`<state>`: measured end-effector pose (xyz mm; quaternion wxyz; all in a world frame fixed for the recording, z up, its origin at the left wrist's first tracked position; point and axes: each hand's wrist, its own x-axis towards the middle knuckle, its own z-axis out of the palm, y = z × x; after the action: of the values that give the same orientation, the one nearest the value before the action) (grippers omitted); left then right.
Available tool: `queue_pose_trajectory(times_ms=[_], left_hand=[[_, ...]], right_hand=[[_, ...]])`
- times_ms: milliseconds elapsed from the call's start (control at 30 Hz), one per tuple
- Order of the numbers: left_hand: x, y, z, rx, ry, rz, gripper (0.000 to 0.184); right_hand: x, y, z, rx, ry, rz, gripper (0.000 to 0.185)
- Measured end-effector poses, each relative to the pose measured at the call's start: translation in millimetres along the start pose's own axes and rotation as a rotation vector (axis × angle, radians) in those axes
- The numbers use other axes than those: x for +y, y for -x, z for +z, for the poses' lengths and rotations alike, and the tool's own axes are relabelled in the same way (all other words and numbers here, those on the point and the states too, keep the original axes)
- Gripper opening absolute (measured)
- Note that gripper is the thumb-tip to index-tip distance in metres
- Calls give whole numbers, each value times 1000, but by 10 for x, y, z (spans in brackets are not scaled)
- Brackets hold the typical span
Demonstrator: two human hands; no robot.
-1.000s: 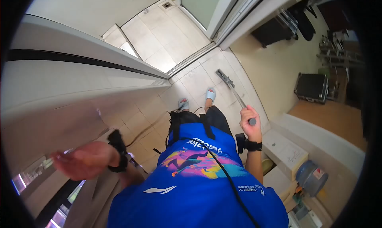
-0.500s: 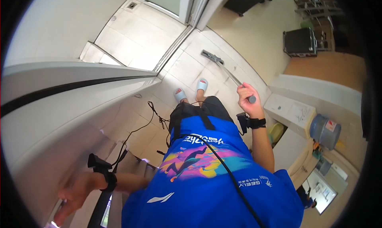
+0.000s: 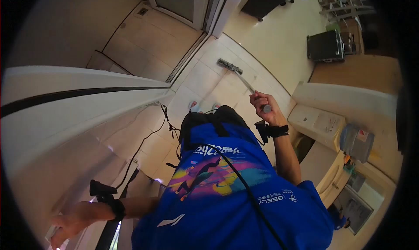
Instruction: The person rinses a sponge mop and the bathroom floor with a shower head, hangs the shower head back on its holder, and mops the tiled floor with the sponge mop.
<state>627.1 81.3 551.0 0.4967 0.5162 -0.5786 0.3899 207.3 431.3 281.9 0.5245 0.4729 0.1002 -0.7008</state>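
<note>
My right hand (image 3: 266,106) is wrapped around the grey-ended handle of a flat mop (image 3: 245,82). The mop's pole slopes away from me, and its grey rectangular head rests on the tiled floor near the door threshold. At the lower left, my left hand (image 3: 72,224) reaches out beside the pale wall, fingers stretched and apart. Nothing shows in it, though its fingertips are dim and partly lost near the edge of the view. Each wrist wears a black strap with a small device, and a black cable (image 3: 148,138) hangs from the left one.
A framed doorway (image 3: 185,60) opens at the upper left onto a dim tiled room. On the right, a water dispenser (image 3: 316,121) carries a large blue bottle (image 3: 357,143). Farther back stands a black case (image 3: 326,46). My slippered feet (image 3: 194,106) are on the floor tiles.
The light has dropped: the room through the doorway and the nearby walls are much darker. My left hand has moved slightly down and left. The mop and right hand have shifted slightly left.
</note>
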Motion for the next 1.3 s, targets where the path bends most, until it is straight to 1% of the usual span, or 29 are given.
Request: queue_pose_trajectory(times_ms=[33,67,100,133,233,267,300,333,400,433,500,533,567,633,700,767,800,833,867,900,933,967,1000,1033,1067,1100,1167,1233,1300], left_hand=[[33,14,-8,43,179,-89,54],[235,-10,-30,57,263,-87,50],[374,-36,-24,72,347,-84,47],[368,-57,13,129,406,-107,52],[424,-68,-74,163,374,-105,54],[369,-9,-60,211,360,-89,50],[314,50,-46,260,344,-75,47],[258,138,-59,239,369,-17,48],[511,353,-51,207,576,-56,65],[640,443,-97,211,551,-57,65],[851,651,-87,-37,560,-1,77],[976,753,-11,-48,571,20,71],[1134,860,50,-49,531,11,71],[1462,1019,208,-201,480,13,70],[1637,1350,222,-199,447,-42,66],[2030,1476,287,-533,363,-164,64],[2190,1546,352,-517,318,-189,64],[2313,1662,371,-722,242,-323,62],[2414,1768,300,-939,173,-463,60],[2686,1943,284,-973,157,-571,60],[2907,2036,224,-1082,153,-628,61],[3048,2107,171,-1194,150,-683,62],[3182,2176,109,-1251,174,-726,62],[3294,2256,26,-1311,205,-776,63],[3618,2294,-99,-1351,180,-789,63],[3709,2389,-123,-1352,174,-817,63],[4051,2498,-237,-1388,224,-902,63],[4042,2567,-294,-1404,230,-893,63],[4076,2644,-353,-1358,287,-882,63]], right_hand=[[-18,-10,62,-32,7,37,13],[-44,-49,147,-34,21,49,13],[-84,-108,268,-12,21,75,9],[-98,-145,382,10,22,100,8],[191,-109,777,70,95,99,6],[266,-97,827,-9,198,119,6],[470,18,1033,68,319,89,7],[594,112,1210,107,395,128,7],[770,212,1562,177,525,183,7],[744,191,1669,183,545,197,7],[636,43,1933,219,793,306,8],[639,-74,2091,198,959,325,6],[585,-272,2259,212,988,351,6],[420,-770,2602,150,1262,407,7],[209,-1405,2880,155,1302,508,11],[68,-2156,3129,17,1557,474,12],[-19,-2711,3131,37,1595,564,13],[-142,-3305,3010,59,1632,647,14],[-307,-3825,2815,107,1801,647,19],[-562,-4257,2725,154,1966,655,26],[-699,-4429,2739,124,2099,637,31],[-769,-4519,2707,89,2225,618,36],[-872,-4550,2592,121,2391,318,40],[-1024,-4576,2550,-57,2576,232,55],[-1297,-4519,2589,-76,2661,196,56],[-1465,-4504,2593,-72,2756,132,58],[-1913,-4363,2595,-50,2801,146,58],[-2129,-4147,2434,-15,2831,157,58],[-2295,-3789,2463,74,2927,74,56]])
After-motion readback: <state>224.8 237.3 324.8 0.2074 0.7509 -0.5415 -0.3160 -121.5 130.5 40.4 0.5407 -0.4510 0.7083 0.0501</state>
